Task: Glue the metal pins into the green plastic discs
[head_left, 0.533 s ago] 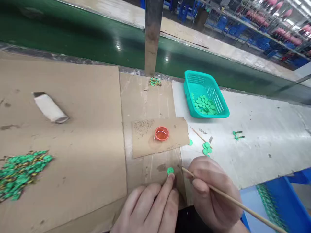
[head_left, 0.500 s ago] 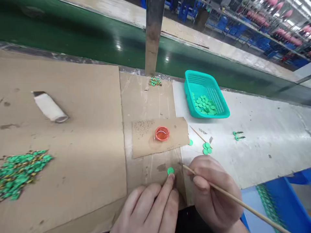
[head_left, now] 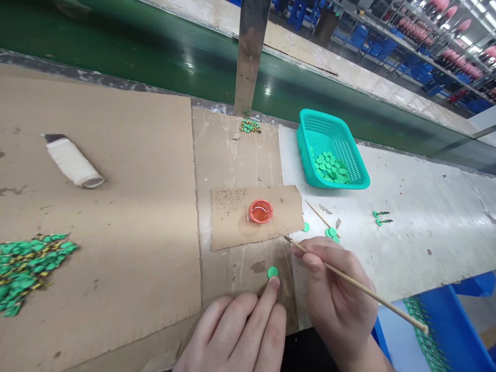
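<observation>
My left hand (head_left: 242, 330) lies low on the cardboard with its index finger stretched out. That fingertip rests on the near edge of a green button-like disc (head_left: 273, 272); small marks show at the disc's middle. Closed in a pinch, my right hand (head_left: 337, 289) holds a thin wooden stick (head_left: 362, 285) slantwise. Its dark pointed tip is above the cardboard, up and right of the disc, apart from it. Farther off, a small red cup (head_left: 261, 212) of reddish liquid stands on a loose cardboard piece (head_left: 228, 227).
A teal basket (head_left: 364, 178) holds several green discs. Loose discs (head_left: 332, 233) and another thin stick (head_left: 315, 211) lie right of the cup. Green-and-gold pieces (head_left: 34, 263) are heaped left, near a white wrapped blade-like tool (head_left: 73, 161). A metal post (head_left: 248, 67) stands behind.
My right hand has lifted the stick's tip away from beside the disc, up toward the cup. My left fingertip stays on the disc. The view has shifted slightly.
</observation>
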Tool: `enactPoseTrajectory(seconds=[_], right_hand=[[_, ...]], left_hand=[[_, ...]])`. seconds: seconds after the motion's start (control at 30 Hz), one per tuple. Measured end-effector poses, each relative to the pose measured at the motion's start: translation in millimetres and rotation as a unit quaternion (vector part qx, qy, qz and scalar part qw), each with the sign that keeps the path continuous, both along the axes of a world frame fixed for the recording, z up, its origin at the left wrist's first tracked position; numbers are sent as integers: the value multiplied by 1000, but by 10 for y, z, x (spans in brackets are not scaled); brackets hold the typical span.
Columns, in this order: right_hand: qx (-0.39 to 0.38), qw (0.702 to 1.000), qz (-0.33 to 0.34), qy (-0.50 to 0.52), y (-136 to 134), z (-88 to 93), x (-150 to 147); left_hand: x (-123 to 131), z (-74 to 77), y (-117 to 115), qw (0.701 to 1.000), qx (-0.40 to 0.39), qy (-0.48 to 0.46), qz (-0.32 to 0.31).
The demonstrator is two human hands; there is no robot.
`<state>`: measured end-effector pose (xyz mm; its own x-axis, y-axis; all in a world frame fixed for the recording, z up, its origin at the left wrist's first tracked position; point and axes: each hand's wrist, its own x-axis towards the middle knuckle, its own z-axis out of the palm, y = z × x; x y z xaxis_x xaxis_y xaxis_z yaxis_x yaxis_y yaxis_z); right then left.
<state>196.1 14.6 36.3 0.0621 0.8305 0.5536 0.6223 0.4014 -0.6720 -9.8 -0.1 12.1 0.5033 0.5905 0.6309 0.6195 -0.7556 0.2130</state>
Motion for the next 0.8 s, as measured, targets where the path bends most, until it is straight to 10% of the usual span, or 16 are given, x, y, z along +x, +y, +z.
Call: enactPoseTrajectory(seconds=[0.8], right_hand=[[53, 998, -16, 36, -110, -6, 21]], left_hand=[[57, -79, -31, 999, 17, -29, 12]])
